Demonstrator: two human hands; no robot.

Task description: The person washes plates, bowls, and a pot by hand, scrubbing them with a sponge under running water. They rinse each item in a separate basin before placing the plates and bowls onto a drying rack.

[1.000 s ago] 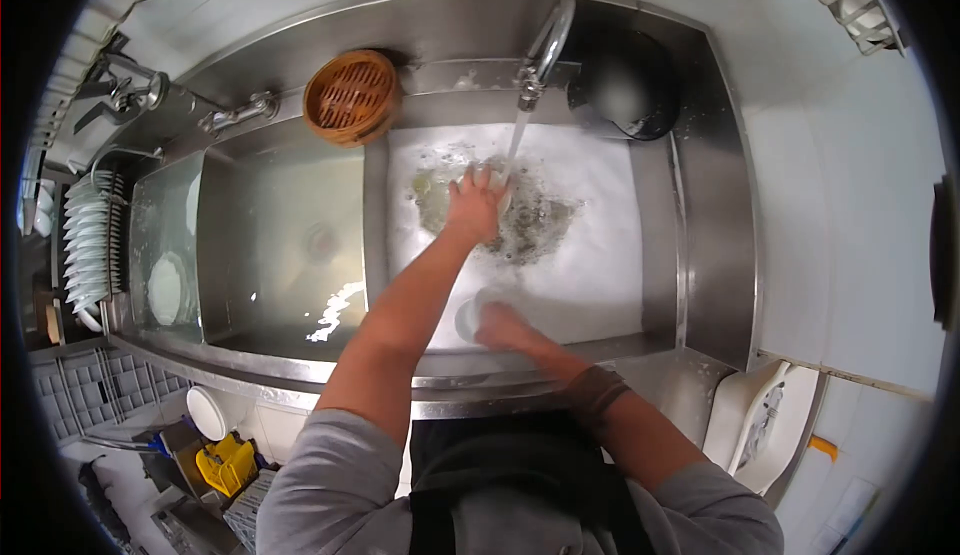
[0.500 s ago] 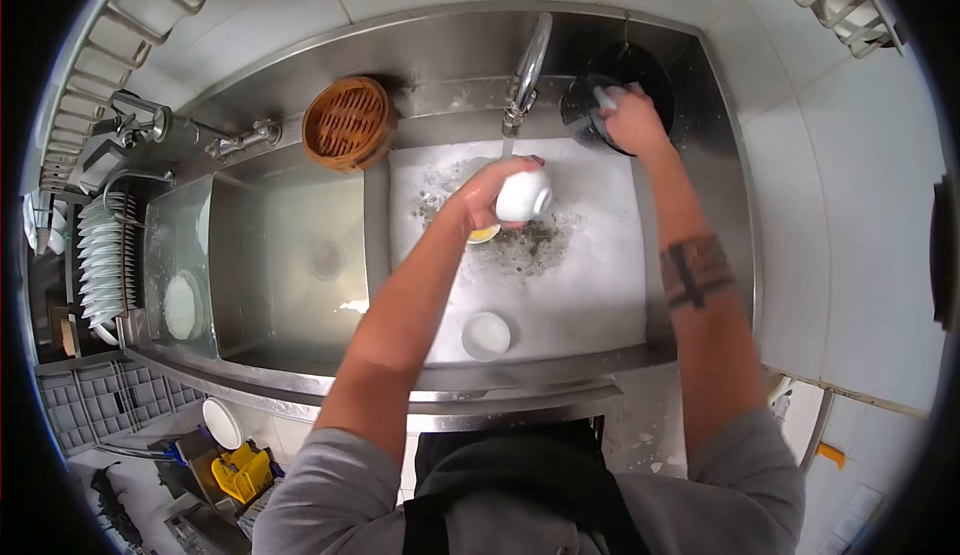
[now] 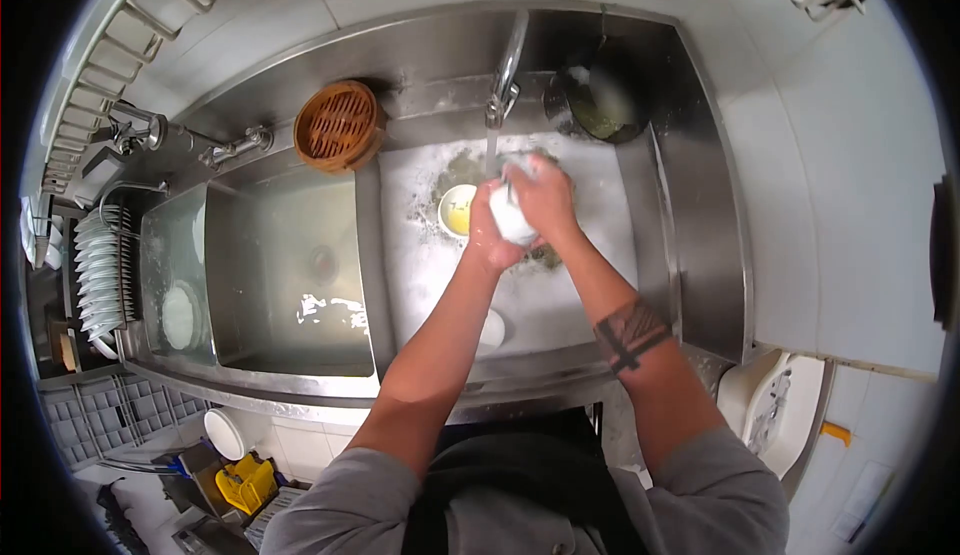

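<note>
Under the tap, my left hand grips a white bowl from its left and lower side. My right hand presses on the same bowl from the upper right, fingers closed; something small and greyish shows at its fingertips, too blurred to name. A white bowl with a yellow inside sits just left of my hands on the foamy white basin floor. Below my left forearm, partly hidden, is another white bowl. Water runs from the tap beside the held bowl.
A round bamboo steamer rests on the ledge at the upper left. A dark round pan stands in the back right corner. Left are a water-filled basin and a rack of plates. A white tub is lower right.
My right hand has moved from the dark pan down and left onto the white bowl. My left hand has shifted slightly down with the bowl. The yellow-lined bowl is now more visible.
</note>
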